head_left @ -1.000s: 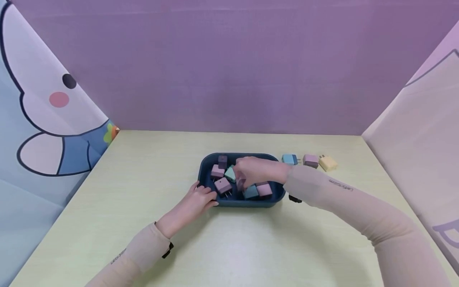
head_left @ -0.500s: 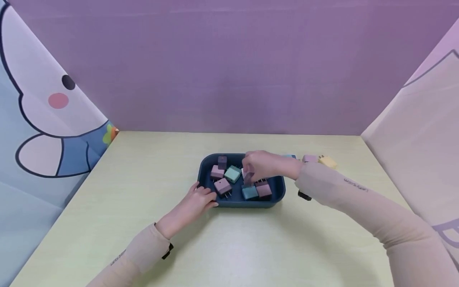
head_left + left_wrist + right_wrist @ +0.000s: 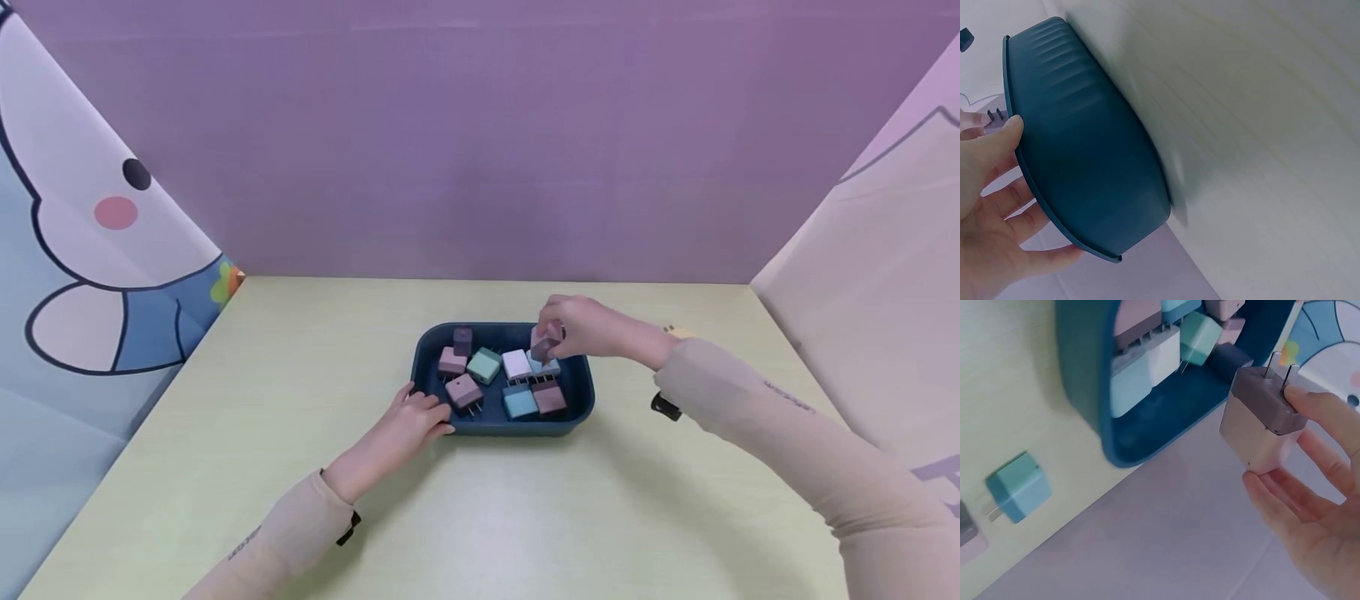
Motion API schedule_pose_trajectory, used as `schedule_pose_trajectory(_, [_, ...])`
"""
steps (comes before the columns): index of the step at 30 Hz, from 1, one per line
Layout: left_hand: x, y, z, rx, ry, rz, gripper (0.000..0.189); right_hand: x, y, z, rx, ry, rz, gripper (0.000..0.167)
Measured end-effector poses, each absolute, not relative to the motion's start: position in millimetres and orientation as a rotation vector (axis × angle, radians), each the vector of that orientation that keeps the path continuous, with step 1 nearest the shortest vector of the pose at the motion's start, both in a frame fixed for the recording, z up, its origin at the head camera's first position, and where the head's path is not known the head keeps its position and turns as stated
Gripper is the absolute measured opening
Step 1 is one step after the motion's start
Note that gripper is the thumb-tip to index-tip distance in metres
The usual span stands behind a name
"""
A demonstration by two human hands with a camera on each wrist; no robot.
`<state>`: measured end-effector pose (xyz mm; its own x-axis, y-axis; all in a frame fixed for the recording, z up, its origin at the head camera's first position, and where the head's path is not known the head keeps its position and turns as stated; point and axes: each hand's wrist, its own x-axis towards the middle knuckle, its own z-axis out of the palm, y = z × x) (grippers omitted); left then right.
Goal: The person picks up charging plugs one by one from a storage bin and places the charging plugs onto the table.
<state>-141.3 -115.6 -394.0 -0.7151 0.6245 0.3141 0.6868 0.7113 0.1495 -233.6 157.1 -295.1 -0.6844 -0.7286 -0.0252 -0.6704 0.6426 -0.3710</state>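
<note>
My left hand (image 3: 412, 418) grips the near-left corner of a dark blue plastic tray (image 3: 1085, 137). In the left wrist view its thumb lies over the rim, on the outer wall. My right hand (image 3: 592, 327) pinches a pink and mauve charger plug (image 3: 1266, 419) between thumb and fingers, its two prongs clear of the hand. This charger is held above the tray's back right part. Inside the tray lie several chargers, among them a green one (image 3: 484, 365), a white one (image 3: 516, 364), a blue one (image 3: 520, 402) and a pink one (image 3: 464, 389).
On the table (image 3: 480, 517), right of the tray, a blue charger (image 3: 1019, 487) and a pink-mauve one (image 3: 969, 537) lie in the right wrist view. A yellow charger (image 3: 681, 332) is mostly hidden behind the right arm. A purple cloth (image 3: 480, 150) stands behind the table.
My right hand has moved right and back from the tray's middle, carrying the pink and mauve charger. The white and light blue chargers have come into sight. The left hand stays on the rim.
</note>
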Motion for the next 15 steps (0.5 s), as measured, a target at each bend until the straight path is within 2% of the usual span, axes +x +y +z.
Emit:
schedule_pose_trajectory(6, [-140, -115, -393, -1.040, -2.687, -0.375, 0.011, -238, 177, -294, -1.051, 2.765, -0.543, 0.015])
schedule_pose_trajectory(15, [-142, -115, -393, -1.047, -2.695, -0.376, 0.011, -250, 211, -296, -0.929, 2.849, -0.584, 0.019])
